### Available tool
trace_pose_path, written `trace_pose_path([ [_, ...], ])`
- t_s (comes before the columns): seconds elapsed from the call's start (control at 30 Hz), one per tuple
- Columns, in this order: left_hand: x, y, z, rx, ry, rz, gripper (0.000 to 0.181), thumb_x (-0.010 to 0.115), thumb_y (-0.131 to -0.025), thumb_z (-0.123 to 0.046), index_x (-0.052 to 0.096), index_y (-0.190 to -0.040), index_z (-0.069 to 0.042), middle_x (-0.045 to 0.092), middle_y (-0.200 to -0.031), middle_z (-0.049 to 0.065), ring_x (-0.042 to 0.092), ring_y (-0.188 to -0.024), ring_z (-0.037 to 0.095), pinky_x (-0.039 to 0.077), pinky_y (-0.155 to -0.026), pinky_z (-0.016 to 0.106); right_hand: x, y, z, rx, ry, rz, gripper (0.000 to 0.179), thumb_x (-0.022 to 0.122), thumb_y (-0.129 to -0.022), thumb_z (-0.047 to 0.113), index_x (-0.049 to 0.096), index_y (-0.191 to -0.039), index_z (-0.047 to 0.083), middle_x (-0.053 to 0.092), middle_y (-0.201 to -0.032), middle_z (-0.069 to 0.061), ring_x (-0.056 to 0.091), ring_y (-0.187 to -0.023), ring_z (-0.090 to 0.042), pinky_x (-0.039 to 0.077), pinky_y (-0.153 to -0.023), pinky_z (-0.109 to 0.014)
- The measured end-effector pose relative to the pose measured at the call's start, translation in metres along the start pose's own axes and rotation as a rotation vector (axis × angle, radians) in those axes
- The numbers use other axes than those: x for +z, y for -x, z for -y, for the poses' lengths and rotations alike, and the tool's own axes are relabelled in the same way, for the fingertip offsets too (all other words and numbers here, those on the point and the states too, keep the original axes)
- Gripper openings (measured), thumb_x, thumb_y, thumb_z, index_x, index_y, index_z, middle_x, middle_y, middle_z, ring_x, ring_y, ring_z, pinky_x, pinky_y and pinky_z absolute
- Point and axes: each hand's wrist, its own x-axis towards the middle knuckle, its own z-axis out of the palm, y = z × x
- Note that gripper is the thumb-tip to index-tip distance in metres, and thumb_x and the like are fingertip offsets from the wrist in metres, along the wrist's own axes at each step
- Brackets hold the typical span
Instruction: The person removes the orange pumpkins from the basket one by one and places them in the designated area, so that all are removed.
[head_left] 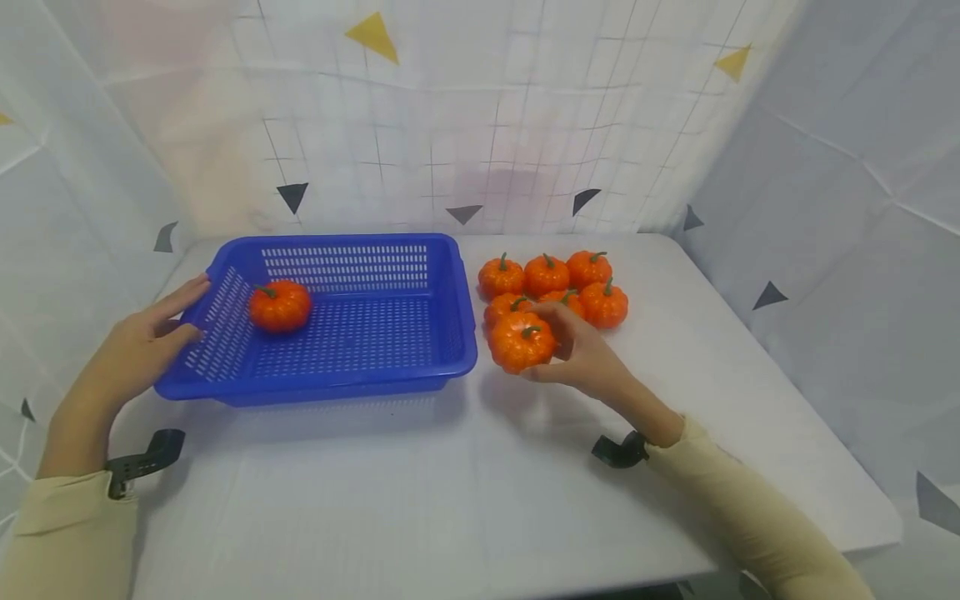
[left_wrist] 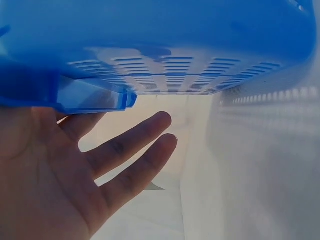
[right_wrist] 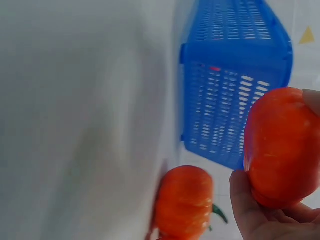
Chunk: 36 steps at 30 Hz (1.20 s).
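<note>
My right hand [head_left: 581,354] grips a small orange pumpkin [head_left: 522,342] with a green stem, raised above the table just right of the blue basket. In the right wrist view, fingers and thumb hold the sides of this pumpkin [right_wrist: 282,147]. The blue plastic basket [head_left: 330,387] has slotted walls, and one pumpkin [head_left: 281,306] sits in its left part. At the basket's left rim rests my left hand [head_left: 138,346]. The left wrist view shows this hand [left_wrist: 75,170] with straight, spread fingers beside the basket wall; its thumb is hidden there.
Several more pumpkins [head_left: 547,275] stand clustered right of the basket, behind my right hand, which partly covers them. All of this is on a white table [head_left: 360,500]. White sheets with yellow and dark triangles [head_left: 465,214] enclose the back and sides.
</note>
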Motion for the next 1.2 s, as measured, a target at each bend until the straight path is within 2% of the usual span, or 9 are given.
trace_pose_path([
  [0.1, 0.000, 0.000, 0.000, 0.004, -0.007, 0.000, 0.063, 0.043, -0.111, -0.023, 0.015, -0.168, -0.026, 0.009, -0.172, 0.015, 0.021, -0.141, 0.067, 0.020, -0.103, 0.085, 0.000, 0.004, -0.009, 0.002, 0.053, 0.007, 0.074, 0.086, -0.081, 0.009, 0.049, -0.144, 0.009, 0.054, -0.142, -0.009, 0.053, -0.129, -0.032, 0.054, -0.101, -0.051],
  [0.3, 0.001, 0.002, 0.005, 0.056, 0.020, -0.018, 0.063, 0.044, -0.110, -0.017, 0.018, -0.167, -0.017, 0.011, -0.170, 0.018, 0.017, -0.143, 0.066, 0.014, -0.107, 0.084, 0.000, 0.004, -0.024, 0.065, 0.237, 0.055, 0.068, 0.084, -0.080, 0.014, 0.049, -0.139, 0.011, 0.058, -0.135, -0.009, 0.056, -0.122, -0.031, 0.054, -0.100, -0.049],
  [0.4, 0.001, 0.003, 0.006, 0.065, 0.035, -0.020, 0.062, 0.043, -0.110, -0.016, 0.019, -0.167, -0.015, 0.011, -0.170, 0.019, 0.014, -0.145, 0.065, 0.011, -0.107, 0.084, 0.001, 0.003, -0.029, 0.082, 0.278, 0.073, 0.068, 0.085, -0.079, 0.017, 0.050, -0.137, 0.012, 0.060, -0.132, -0.008, 0.057, -0.120, -0.030, 0.055, -0.097, -0.048],
  [0.63, 0.002, 0.004, 0.005, 0.051, 0.053, -0.013, 0.063, 0.041, -0.110, -0.016, 0.016, -0.167, -0.016, 0.007, -0.171, 0.019, 0.009, -0.147, 0.062, 0.007, -0.108, 0.083, -0.001, 0.001, -0.034, 0.093, 0.286, 0.062, 0.070, 0.089, -0.077, 0.019, 0.051, -0.137, 0.015, 0.059, -0.134, -0.005, 0.054, -0.129, -0.031, 0.052, -0.103, -0.052],
  [0.9, 0.003, 0.003, 0.006, 0.052, 0.062, -0.015, 0.063, 0.041, -0.110, -0.017, 0.014, -0.167, -0.018, 0.006, -0.171, 0.019, 0.007, -0.148, 0.062, 0.007, -0.107, 0.084, -0.001, -0.001, -0.035, 0.108, 0.280, 0.051, 0.075, 0.095, -0.075, 0.026, 0.053, -0.136, 0.016, 0.060, -0.133, -0.003, 0.055, -0.128, -0.027, 0.052, -0.104, -0.050],
  [1.2, 0.004, 0.003, 0.006, 0.058, 0.063, -0.018, 0.063, 0.041, -0.111, -0.018, 0.014, -0.167, -0.017, 0.006, -0.171, 0.018, 0.007, -0.147, 0.062, 0.007, -0.106, 0.085, 0.000, 0.000, -0.036, 0.186, 0.334, 0.040, 0.081, 0.094, -0.076, 0.039, 0.050, -0.139, 0.012, 0.058, -0.137, -0.009, 0.054, -0.128, -0.032, 0.052, -0.104, -0.051],
])
